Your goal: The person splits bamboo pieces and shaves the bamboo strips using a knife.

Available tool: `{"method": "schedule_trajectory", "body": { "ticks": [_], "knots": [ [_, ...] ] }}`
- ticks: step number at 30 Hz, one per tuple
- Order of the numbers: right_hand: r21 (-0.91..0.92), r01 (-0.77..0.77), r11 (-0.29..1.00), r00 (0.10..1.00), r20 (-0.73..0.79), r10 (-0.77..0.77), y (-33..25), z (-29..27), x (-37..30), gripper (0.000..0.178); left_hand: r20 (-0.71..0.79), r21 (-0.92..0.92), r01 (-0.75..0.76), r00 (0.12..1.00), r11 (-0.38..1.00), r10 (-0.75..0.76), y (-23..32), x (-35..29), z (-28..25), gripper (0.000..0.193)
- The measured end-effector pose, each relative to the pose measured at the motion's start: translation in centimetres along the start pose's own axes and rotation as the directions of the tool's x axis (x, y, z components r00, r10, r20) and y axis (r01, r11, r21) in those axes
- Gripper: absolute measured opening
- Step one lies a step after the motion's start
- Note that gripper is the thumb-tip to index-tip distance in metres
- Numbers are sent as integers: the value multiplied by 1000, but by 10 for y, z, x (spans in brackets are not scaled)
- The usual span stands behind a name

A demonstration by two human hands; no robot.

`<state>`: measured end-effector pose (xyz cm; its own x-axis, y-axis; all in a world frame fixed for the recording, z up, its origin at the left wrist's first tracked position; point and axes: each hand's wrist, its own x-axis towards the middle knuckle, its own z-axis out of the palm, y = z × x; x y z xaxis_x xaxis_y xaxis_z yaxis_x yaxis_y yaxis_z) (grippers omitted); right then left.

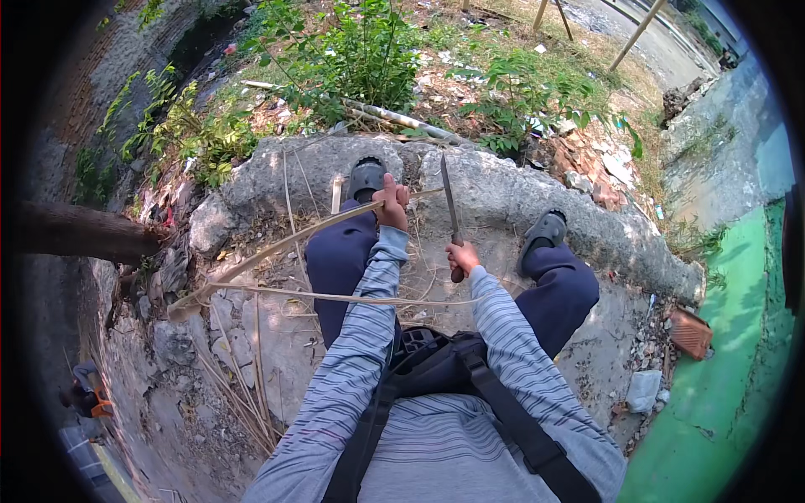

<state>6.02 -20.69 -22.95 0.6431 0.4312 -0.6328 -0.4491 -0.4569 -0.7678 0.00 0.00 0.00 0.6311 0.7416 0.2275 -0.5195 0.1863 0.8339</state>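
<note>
My left hand [392,204] is closed round a long pale strip that looks like split bamboo [289,241]. Its thick end lies low at the left, and its thin tip passes just beyond my fist toward the blade. A thinner strand [335,297] runs from near that thick end across my left forearm to my right sleeve. In my right hand [463,258] is a long knife [450,201], gripped by its dark handle, with the narrow blade pointing up and away from me. The blade stands close to the strip's tip; whether they touch I cannot tell.
Both feet in dark clogs [366,178] rest by a rough concrete ledge [503,180]. Loose thin strips [239,394] lie at lower left, near a tree trunk [92,235]. Beyond the ledge are plants [360,59] and litter. A brown brick-like block [691,334] sits at right.
</note>
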Motion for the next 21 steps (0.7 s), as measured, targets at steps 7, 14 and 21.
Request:
{"method": "schedule_trajectory", "body": {
  "ticks": [7,14,21],
  "knots": [
    [-155,140,978,966,-195,-169,-13,-29,-54,21,-25,-63,49,998,997,-51,-19,-19,29,67],
    [-470,293,832,871,-228,-436,-56,10,-74,29,-56,18,-2,998,1000,3,-14,-14,0,69],
    [-582,40,812,942,-250,-226,-3,-40,-35,37,-78,-41,40,996,998,-43,-10,-11,13,69]
  ]
}}
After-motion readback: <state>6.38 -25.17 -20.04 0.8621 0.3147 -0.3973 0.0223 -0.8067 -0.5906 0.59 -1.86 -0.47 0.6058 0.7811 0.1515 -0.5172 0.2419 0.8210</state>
